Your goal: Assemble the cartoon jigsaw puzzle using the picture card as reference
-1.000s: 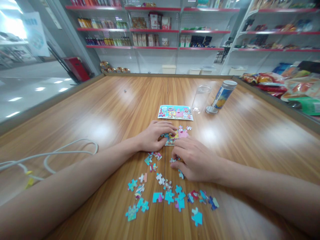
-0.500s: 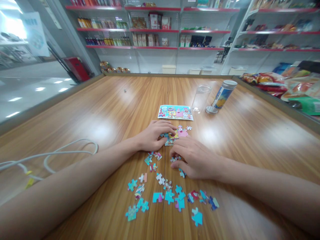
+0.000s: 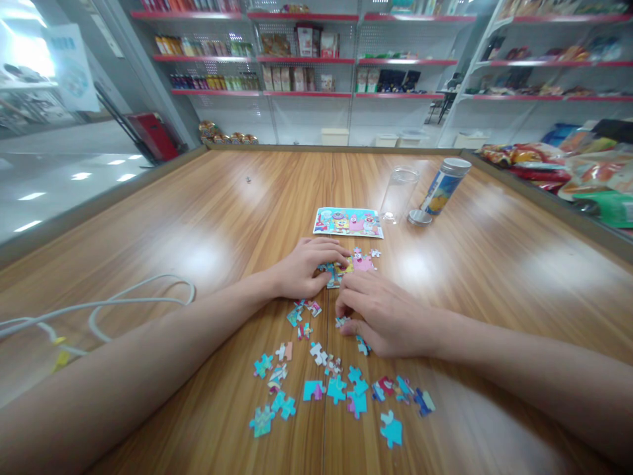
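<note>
My left hand (image 3: 310, 269) rests loosely curved, palm down, over a puzzle patch (image 3: 363, 263) on the wooden table (image 3: 257, 224), its fingers bent and closed on nothing I can see, while my right hand (image 3: 373, 313) curls low just nearer to me, thumb and fingers drawn in around a small piece (image 3: 341, 322); whether they pinch it or only touch it, I cannot tell. The patch, yellow and pink where it shows, lies partly hidden beneath my fingers, just below a picture card (image 3: 348, 223). Nearer my edge of the table, loose pieces (image 3: 337, 390) lie scattered between my forearms, many of them turquoise. Each looks light, thin and fairly stiff, likely to slide easily on the smooth wood; the narrow tabs look the most apt to bend. The best hold, I judge, is a light pinch on opposite edges of the body, clear of the tabs, with a flat palm steadying the patch. Beyond the card's right end stand a clear jar (image 3: 399, 192) and a blue can (image 3: 442, 190).
</note>
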`<state>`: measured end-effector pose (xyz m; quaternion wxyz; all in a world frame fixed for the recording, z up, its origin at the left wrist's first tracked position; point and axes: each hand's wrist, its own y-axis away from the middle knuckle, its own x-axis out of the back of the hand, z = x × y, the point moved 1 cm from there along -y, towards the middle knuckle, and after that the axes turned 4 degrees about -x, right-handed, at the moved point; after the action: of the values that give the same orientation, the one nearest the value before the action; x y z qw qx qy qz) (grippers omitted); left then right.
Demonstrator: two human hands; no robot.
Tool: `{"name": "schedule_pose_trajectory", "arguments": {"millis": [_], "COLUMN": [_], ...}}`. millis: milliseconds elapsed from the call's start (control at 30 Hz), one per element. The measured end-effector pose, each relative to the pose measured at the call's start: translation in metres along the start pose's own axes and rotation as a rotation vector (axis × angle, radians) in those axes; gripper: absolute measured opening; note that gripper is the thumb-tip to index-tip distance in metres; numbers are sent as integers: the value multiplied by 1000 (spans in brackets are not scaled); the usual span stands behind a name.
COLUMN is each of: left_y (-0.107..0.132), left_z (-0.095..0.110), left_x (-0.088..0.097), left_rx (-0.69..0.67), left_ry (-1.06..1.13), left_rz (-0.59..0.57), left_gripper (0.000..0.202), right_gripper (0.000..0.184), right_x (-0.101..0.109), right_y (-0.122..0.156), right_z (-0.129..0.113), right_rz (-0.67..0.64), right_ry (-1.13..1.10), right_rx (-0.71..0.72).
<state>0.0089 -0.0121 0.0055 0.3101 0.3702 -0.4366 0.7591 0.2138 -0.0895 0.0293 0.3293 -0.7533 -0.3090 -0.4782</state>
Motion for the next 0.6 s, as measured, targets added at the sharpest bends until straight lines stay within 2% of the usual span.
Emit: {"name": "schedule_pose_trajectory", "arguments": {"millis": [133, 233, 333, 400, 467, 500, 600], "left_y": [-1, 0, 0, -1, -1, -1, -1], "left_z": [0, 0, 1, 2, 4, 5, 6], "left_x": [0, 0, 1, 2, 4, 4, 4], "left_rx": [-6, -8, 1, 20, 39, 42, 23], "left_ry": [5, 6, 8, 8, 1, -5, -24], "left_rz": [1, 3, -5, -22, -37, -39, -40], "left_gripper": [41, 40, 38, 36, 31, 30, 33], "right_gripper": [9, 7, 11, 9, 1, 4, 13], "right_x": [1, 0, 2, 5, 7, 8, 6], "right_y": [0, 1, 1, -1, -4, -6, -10], "right_z": [-1, -1, 10, 27, 51, 62, 84], "right_rz": [-20, -8, 97, 263, 447, 499, 508], "right_ry": [-1, -89, -265, -357, -436, -498, -688], "right_rx": [53, 149, 189, 59, -173, -258, -375]}}
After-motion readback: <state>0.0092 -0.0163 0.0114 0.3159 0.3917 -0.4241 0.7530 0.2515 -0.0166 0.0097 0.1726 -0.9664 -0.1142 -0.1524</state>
